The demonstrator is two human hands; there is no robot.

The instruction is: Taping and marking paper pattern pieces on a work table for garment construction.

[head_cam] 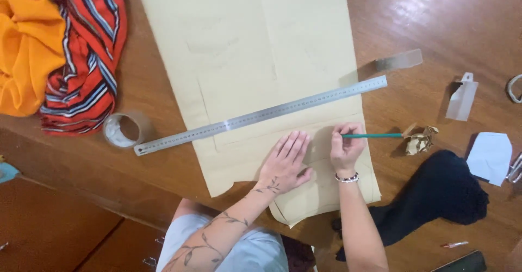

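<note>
From the head camera, the left hand [284, 163] is lying flat, fingers spread, pinning the light, floppy tan paper [255, 60] on the wooden table [446, 16]. The right hand [346, 144] is pinching one green pencil [375, 136], seemingly by its tip end. One steel ruler [261, 115] is crossing the sheet.

Light is glancing off a polished reddish-brown wooden table [435, 16] at its upper right, while darker wooden drawer fronts with metal pulls [149, 261] are showing below the table's near edge at lower left.
</note>
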